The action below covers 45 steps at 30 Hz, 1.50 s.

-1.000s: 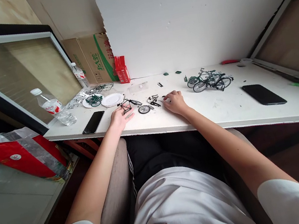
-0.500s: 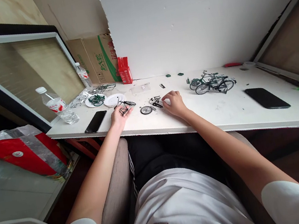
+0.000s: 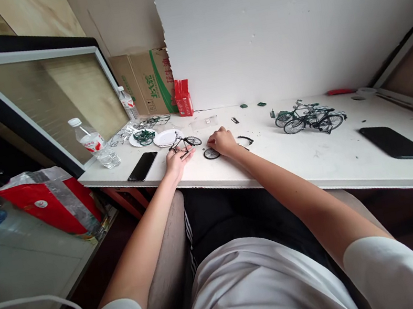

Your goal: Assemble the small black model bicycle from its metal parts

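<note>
Palm up, my left hand (image 3: 177, 167) holds a small black model bicycle frame (image 3: 179, 147) with one spoked wheel (image 3: 193, 141) attached. My right hand (image 3: 223, 142) is to its right, low over the table, fingers bent together; what they hold, if anything, is hidden. Close by its fingertips lies a loose spoked wheel (image 3: 211, 153). A curved black part (image 3: 245, 140) rests beyond the right wrist, and other small parts there are covered by the hand. Finished-looking model bicycles (image 3: 310, 119) stand farther right.
A black phone (image 3: 142, 167) lies on the left, another dark phone-like slab (image 3: 395, 142) on the right. Behind are white plates (image 3: 167, 138), one with green parts, water bottles (image 3: 96, 144), a small red box (image 3: 183, 98) and a carton (image 3: 146, 82). A white wall (image 3: 267, 26) bounds the table.
My right hand has moved left, over the loose parts and closer to the wheel. My left hand keeps the bicycle frame. The whole view has swung slightly left.
</note>
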Each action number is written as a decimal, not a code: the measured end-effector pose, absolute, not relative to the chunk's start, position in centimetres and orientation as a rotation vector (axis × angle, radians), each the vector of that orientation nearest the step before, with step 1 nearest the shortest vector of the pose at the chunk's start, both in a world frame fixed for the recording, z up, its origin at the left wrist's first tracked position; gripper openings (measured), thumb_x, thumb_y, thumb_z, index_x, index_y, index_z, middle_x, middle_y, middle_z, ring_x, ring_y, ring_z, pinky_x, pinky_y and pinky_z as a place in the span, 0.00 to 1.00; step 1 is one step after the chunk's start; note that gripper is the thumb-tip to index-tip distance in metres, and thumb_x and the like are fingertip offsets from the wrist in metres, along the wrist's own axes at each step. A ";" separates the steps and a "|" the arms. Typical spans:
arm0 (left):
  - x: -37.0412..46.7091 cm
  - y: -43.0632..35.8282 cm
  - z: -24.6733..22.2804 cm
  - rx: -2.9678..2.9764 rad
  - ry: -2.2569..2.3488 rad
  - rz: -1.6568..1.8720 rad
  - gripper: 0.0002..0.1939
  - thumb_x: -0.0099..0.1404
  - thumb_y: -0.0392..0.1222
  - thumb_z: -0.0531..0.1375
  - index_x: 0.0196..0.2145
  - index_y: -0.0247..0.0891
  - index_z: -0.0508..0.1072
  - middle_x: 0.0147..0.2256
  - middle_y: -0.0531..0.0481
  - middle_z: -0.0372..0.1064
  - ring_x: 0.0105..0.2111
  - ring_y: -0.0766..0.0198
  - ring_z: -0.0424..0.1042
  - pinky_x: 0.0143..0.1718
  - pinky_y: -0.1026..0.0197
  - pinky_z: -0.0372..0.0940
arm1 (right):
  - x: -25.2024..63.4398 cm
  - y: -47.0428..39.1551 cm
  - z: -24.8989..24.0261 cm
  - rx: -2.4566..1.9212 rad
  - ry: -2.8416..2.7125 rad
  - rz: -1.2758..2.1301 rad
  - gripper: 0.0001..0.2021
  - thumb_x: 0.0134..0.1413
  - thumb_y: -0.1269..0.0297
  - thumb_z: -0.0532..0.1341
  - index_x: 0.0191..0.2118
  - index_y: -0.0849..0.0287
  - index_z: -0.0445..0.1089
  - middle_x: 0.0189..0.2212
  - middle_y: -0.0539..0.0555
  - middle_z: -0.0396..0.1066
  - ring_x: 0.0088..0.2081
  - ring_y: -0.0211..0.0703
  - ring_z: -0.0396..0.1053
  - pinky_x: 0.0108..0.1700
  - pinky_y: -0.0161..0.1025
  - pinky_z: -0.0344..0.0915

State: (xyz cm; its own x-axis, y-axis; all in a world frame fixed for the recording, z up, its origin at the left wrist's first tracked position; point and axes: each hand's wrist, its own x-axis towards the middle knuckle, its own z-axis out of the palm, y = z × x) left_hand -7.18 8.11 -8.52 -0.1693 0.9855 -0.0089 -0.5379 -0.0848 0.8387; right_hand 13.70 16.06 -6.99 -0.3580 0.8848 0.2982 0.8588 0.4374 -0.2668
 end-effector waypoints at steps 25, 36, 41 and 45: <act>-6.8 8.4 -8.3 0.671 0.936 1.609 0.05 0.64 0.32 0.66 0.39 0.32 0.75 0.29 0.47 0.74 0.31 0.62 0.78 0.41 0.59 0.71 | 13.2 15.4 -7.8 -1.513 -2.280 -0.018 0.14 0.73 0.65 0.54 0.47 0.62 0.77 0.51 0.72 0.76 0.59 0.68 0.59 0.57 0.57 0.58; -2.7 4.2 -4.7 0.644 0.572 1.347 0.14 0.65 0.21 0.61 0.42 0.38 0.69 0.47 0.38 0.80 0.56 0.51 0.80 0.61 0.49 0.73 | 16.3 8.4 -7.5 -1.014 -1.830 0.487 0.14 0.78 0.54 0.42 0.46 0.53 0.60 0.41 0.58 0.73 0.42 0.47 0.72 0.49 0.43 0.68; 0.2 1.0 -2.9 0.603 0.529 1.341 0.14 0.67 0.22 0.58 0.43 0.39 0.65 0.47 0.38 0.80 0.57 0.52 0.80 0.65 0.46 0.72 | 18.2 2.9 -7.0 -0.865 -1.701 0.440 0.13 0.78 0.49 0.49 0.46 0.51 0.62 0.43 0.58 0.72 0.46 0.50 0.72 0.51 0.48 0.70; 1.9 -0.2 -3.1 0.573 0.542 1.355 0.13 0.68 0.23 0.58 0.44 0.38 0.66 0.43 0.41 0.79 0.51 0.54 0.82 0.63 0.48 0.74 | 19.3 1.1 -7.0 -0.766 -1.730 0.339 0.13 0.78 0.50 0.51 0.45 0.51 0.66 0.45 0.60 0.72 0.48 0.52 0.72 0.50 0.52 0.71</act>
